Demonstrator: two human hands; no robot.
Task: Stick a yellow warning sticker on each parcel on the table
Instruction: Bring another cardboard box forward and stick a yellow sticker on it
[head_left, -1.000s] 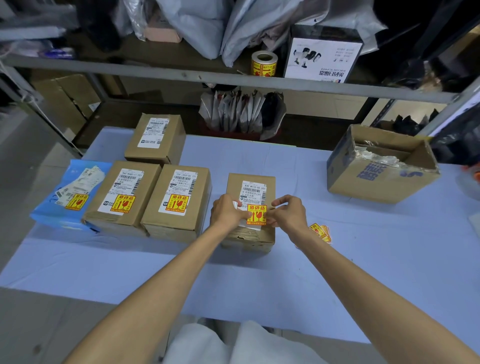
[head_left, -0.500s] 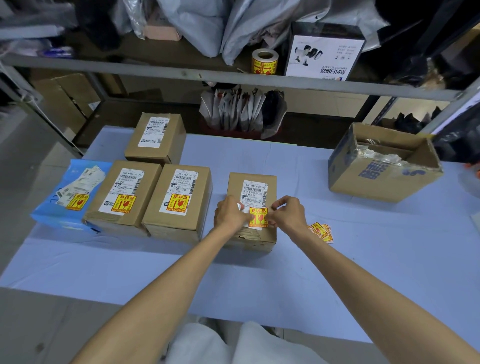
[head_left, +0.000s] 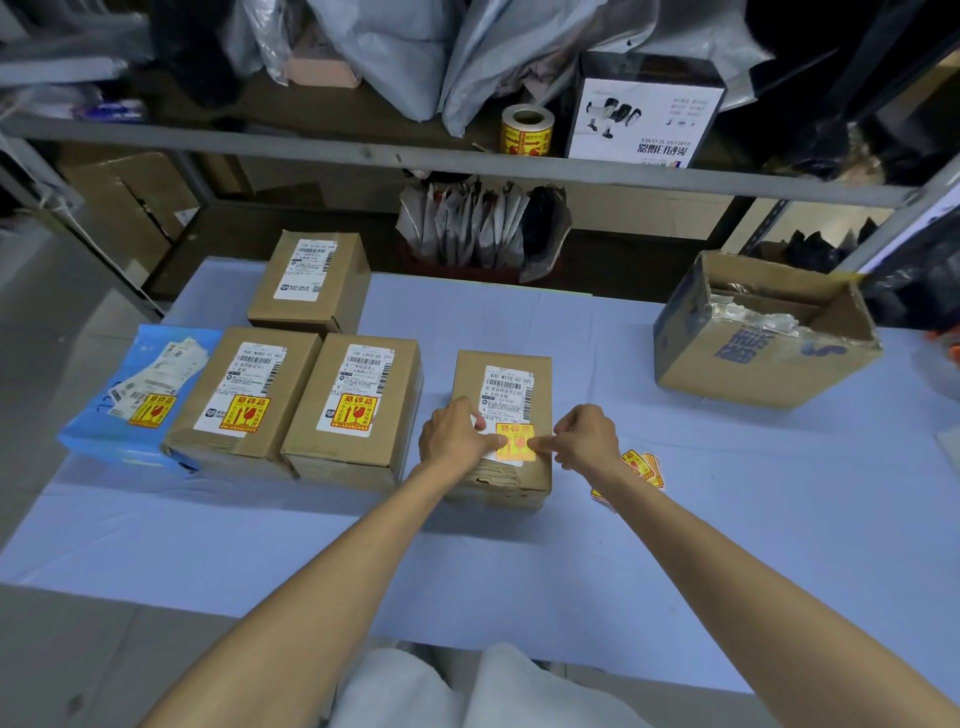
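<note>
We stretch both forearms forward over the blue-covered table (head_left: 727, 519), wrists low, and our hands meet on top of the middle cardboard parcel (head_left: 470, 384). Our left hand (head_left: 454, 436) rests knuckles-up on the parcel, one fingertip pressing the left edge of the yellow warning sticker (head_left: 514, 441). Our right hand (head_left: 587, 436) presses a fingertip on the right edge, its other fingers loosely curled and gripping nothing. The sticker lies flat between the two fingertips, over the near end of the white shipping label (head_left: 509, 389). Loose stickers (head_left: 644, 465) lie just beside our right wrist.
</note>
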